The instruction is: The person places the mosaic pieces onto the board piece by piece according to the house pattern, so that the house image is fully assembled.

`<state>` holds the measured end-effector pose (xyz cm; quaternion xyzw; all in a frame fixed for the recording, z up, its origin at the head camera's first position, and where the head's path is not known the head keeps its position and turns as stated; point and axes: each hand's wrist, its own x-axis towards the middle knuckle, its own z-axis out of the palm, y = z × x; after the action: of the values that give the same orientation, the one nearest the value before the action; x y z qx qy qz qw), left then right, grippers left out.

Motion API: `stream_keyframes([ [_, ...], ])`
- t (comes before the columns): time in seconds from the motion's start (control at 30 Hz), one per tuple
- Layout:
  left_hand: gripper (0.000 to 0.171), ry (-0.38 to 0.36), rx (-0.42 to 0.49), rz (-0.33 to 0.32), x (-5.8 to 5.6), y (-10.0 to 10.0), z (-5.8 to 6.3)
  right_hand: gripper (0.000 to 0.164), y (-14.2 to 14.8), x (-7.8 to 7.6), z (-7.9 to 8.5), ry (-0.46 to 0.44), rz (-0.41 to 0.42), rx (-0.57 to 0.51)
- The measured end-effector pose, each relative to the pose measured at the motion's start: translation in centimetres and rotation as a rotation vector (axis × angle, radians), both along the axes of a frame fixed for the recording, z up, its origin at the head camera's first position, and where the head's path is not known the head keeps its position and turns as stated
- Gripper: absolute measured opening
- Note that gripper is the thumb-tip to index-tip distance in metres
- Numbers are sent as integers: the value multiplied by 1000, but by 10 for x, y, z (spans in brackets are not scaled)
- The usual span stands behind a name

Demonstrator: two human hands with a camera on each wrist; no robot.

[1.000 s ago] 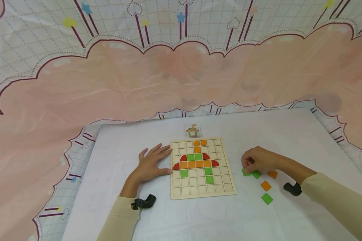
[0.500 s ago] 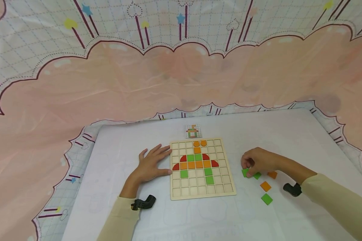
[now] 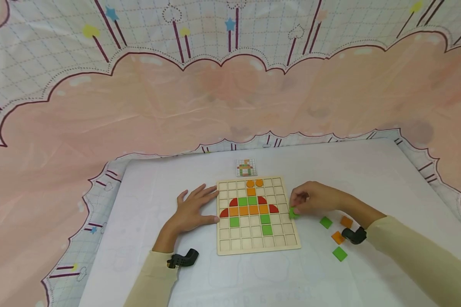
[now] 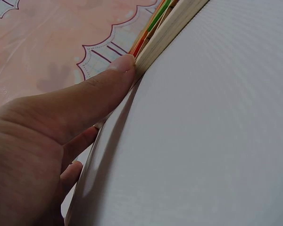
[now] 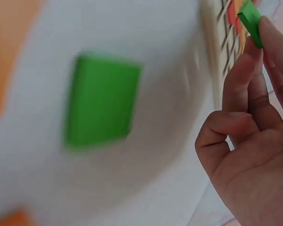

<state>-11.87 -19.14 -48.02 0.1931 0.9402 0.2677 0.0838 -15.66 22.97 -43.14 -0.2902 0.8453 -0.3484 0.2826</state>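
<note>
A wooden grid board lies mid-table, partly filled with orange, green and red tiles. My left hand is spread at its left edge; in the left wrist view the thumb touches the board's side. My right hand pinches a green square tile between thumb and finger, at the board's right edge. The right wrist view shows that green tile tilted in the fingertips. Another green tile lies on the table beneath the right wrist.
Two orange tiles and another green tile lie right of the board, below the right forearm. A small pattern card sits just behind the board. A printed cloth rises behind the white table.
My right hand has picked up one green tile from the loose ones and carried it left to the board's right edge. The left hand has stayed in place.
</note>
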Motion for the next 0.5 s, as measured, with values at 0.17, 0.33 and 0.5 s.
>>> stream_keyframes([
  [0.17, 86, 2, 4, -1, 0, -1, 0, 5, -25, -4, -2, -49, -21, -79],
  [0.33, 85, 4, -7, -3, 0, -1, -1, 5, -48, -5, -6, -95, -63, -132],
  [0.5, 86, 2, -8, 0, 0, 0, -1, 9, -68, -4, -9, -118, -67, -152],
])
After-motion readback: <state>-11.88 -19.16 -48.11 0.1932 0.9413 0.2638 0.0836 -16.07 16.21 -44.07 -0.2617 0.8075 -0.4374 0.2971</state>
